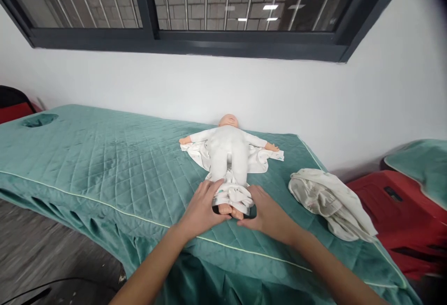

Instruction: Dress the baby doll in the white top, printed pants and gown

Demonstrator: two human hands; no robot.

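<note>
A baby doll (228,146) with a white cloth body lies on its back, arms spread, its head near the wall. Under its torso and arms an open white printed baby top (259,165) is spread out. White printed baby pants (232,194) are bunched around its lower legs, and the bare feet (231,210) show below them. From the left side, my left hand (204,205) grips the edge of the pants, fingers curled and thumb near the feet. My right hand (267,212) grips the opposite edge in the same way. The fingertips are partly hidden by the cloth.
The doll rests on a bed with a green quilted cover (122,156), which has a face hole (40,119) at the far left. A crumpled off-white cloth (330,202) lies to the right, beside a red case (401,212). A white wall and barred window (244,42) stand behind.
</note>
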